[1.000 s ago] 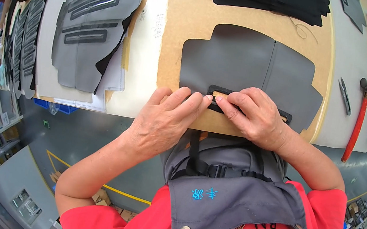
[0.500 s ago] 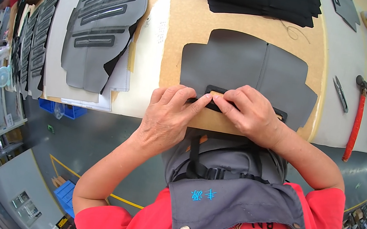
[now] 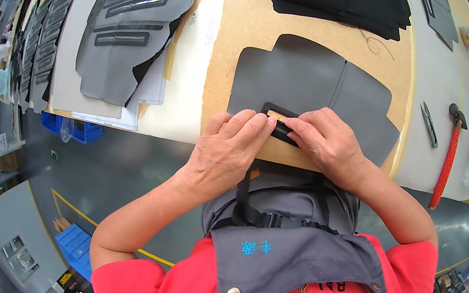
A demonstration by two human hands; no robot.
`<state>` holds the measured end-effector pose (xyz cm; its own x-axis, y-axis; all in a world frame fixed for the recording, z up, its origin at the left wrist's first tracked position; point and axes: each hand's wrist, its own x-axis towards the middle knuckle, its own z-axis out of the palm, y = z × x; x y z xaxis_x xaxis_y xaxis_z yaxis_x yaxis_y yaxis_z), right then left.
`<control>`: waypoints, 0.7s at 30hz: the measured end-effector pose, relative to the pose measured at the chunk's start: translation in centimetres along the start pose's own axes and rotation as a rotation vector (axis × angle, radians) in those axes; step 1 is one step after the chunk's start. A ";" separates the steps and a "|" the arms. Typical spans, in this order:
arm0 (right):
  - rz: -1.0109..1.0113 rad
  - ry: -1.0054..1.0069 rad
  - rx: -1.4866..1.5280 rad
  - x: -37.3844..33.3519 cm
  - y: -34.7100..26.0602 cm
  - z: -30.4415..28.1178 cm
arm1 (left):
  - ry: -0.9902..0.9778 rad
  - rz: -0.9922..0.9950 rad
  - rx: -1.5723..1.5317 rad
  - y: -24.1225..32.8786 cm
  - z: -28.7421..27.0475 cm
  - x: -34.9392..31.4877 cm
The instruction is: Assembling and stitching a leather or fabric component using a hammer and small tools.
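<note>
Tan-topped workbench on my feed, flat grey stepped-edge sheet at its near side. On the sheet's near edge: black slotted rectangular frame, both hands there. Left hand: fingers extended side by side, tips by the slot. Right hand: thumb and fingers bunched at the frame; I can't tell whether either pinches anything. I'd press evenly, keeping the frame's rim flat. Left thumb and frame's right end hidden; bench's far side cut off.
</note>
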<state>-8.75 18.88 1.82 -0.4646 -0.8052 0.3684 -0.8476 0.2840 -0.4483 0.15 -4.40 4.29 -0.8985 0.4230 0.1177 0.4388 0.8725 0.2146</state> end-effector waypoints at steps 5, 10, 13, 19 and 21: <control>-0.023 -0.022 0.000 -0.6 0.1 -0.4 | -0.022 0.005 -0.009 0.1 0.2 -0.2; -0.080 0.011 -0.079 -0.4 -0.1 -0.7 | -0.010 -0.023 -0.014 1.3 0.3 -0.2; 0.012 0.004 -0.035 -0.9 -0.4 -0.5 | -0.012 -0.045 0.003 1.7 1.0 -0.5; -0.002 0.022 -0.057 -1.3 -0.2 -0.8 | -0.037 -0.057 -0.017 2.1 0.9 -0.4; -0.036 0.029 -0.108 -1.0 -0.4 -0.9 | -0.027 -0.040 0.003 2.3 0.9 -0.4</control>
<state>-8.14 19.97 2.36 -0.4391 -0.8009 0.4072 -0.8859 0.3106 -0.3446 1.51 -2.38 3.83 -0.9154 0.3938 0.0831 0.4023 0.8897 0.2158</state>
